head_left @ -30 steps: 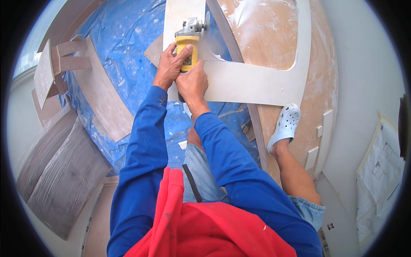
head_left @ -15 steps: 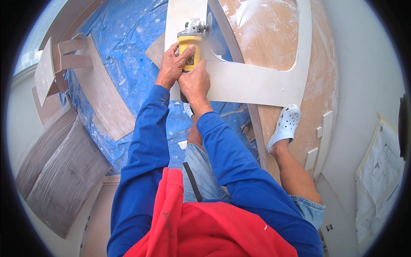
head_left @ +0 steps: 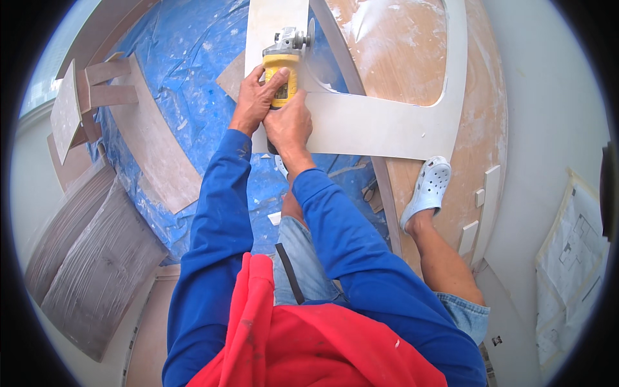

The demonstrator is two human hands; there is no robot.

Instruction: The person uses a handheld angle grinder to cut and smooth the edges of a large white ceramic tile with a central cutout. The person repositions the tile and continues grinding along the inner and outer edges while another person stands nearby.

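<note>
Both my hands grip a yellow and grey angle grinder (head_left: 282, 63) with its head pointing away from me. My left hand (head_left: 253, 103) wraps the left side of the body, thumb across the top. Closer to me, my right hand (head_left: 290, 126) is closed around the rear part of the grinder. The disc (head_left: 311, 33) stands on edge at the right of the head, by the inner edge of a cut-out in a white panel (head_left: 387, 122). Haze hangs beside the disc. Whether the disc touches the edge I cannot tell.
My right foot in a pale clog (head_left: 427, 187) stands on a wooden board (head_left: 403, 222) beside the panel's near edge. A dusty blue sheet (head_left: 193, 97) covers the floor. Grey-brown boards (head_left: 151, 129) and textured curved panels (head_left: 103, 264) lie at left. White strips (head_left: 488, 209) lie at right.
The grinder and both hands have shifted slightly left in the picture, and the panel appears slightly left too. My grip on the grinder is the same.
</note>
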